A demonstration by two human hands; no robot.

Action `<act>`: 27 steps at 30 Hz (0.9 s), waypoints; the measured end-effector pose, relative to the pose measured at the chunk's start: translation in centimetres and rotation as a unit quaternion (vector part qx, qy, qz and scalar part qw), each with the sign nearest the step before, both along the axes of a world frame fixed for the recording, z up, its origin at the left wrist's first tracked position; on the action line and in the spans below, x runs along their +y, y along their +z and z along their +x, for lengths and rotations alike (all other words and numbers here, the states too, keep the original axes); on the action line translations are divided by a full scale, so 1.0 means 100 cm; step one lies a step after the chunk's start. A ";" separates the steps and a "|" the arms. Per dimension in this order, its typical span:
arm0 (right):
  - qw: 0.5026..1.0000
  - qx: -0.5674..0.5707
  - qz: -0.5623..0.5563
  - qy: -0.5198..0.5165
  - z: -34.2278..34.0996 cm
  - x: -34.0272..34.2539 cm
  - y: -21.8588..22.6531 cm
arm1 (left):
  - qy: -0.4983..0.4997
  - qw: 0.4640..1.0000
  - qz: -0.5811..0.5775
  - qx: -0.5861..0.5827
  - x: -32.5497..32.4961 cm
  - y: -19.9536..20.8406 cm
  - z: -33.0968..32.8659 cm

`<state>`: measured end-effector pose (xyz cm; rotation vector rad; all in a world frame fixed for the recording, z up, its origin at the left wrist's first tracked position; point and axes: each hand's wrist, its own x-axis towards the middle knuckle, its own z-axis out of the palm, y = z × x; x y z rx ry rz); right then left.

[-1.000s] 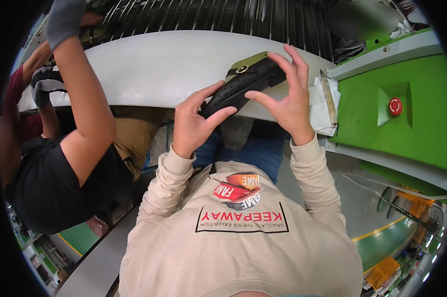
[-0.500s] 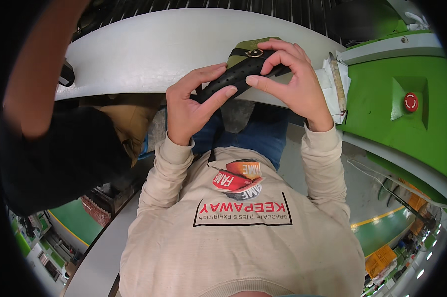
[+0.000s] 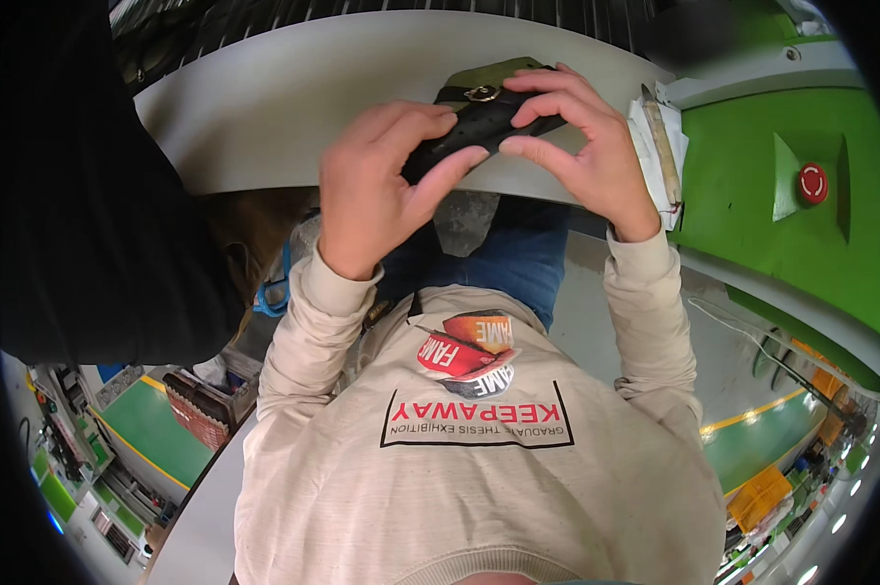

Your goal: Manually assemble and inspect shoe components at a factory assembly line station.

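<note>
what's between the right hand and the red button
In the head view, a white sheet with a tan tool on it, then green panel, lie between the right hand and the button.

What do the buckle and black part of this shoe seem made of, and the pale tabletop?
Buckle: probably metal, with bright, shiny highlights. Black part: perhaps rubber or leather, smooth with small holes; unclear which. Tabletop: possibly laminate or plastic, smooth, no visible grain.

From the head view, I watch the left grip (image 3: 367, 175) pinch one end of a green-and-black buckled shoe (image 3: 471, 124) above the near edge of the pale surface (image 3: 265, 127); the right grip (image 3: 596, 161) curls over its other end. To the right I see a slim tool (image 3: 662, 146) on white sheets (image 3: 643, 132), beside a green machine (image 3: 727, 156) with a red button (image 3: 813, 183).
</note>
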<state>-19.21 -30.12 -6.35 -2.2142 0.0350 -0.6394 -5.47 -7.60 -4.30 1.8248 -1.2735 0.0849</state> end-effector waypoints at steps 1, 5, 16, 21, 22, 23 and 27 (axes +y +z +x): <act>1.000 -0.004 0.026 -0.001 -0.002 -0.002 -0.002 | -0.005 1.000 0.002 0.002 0.000 0.000 0.003; 1.000 -0.011 0.013 0.002 0.003 -0.005 -0.003 | -0.023 0.999 0.019 0.013 -0.004 0.004 0.011; 0.998 0.038 0.050 0.020 0.016 -0.023 0.001 | -0.016 1.000 0.009 0.003 -0.011 0.002 0.011; 0.997 -0.031 0.053 -0.038 0.008 -0.018 -0.018 | -0.011 0.999 0.032 0.003 -0.012 0.004 0.011; 0.997 -0.045 0.054 -0.025 0.007 -0.019 -0.018 | -0.002 0.999 0.035 0.009 -0.012 0.003 0.012; 0.997 -0.058 0.054 -0.013 0.007 -0.020 -0.018 | -0.005 0.999 0.037 0.009 -0.010 0.001 0.013; 0.997 -0.054 0.054 0.003 -0.001 -0.029 -0.015 | 0.009 0.998 0.047 0.039 -0.008 -0.004 0.017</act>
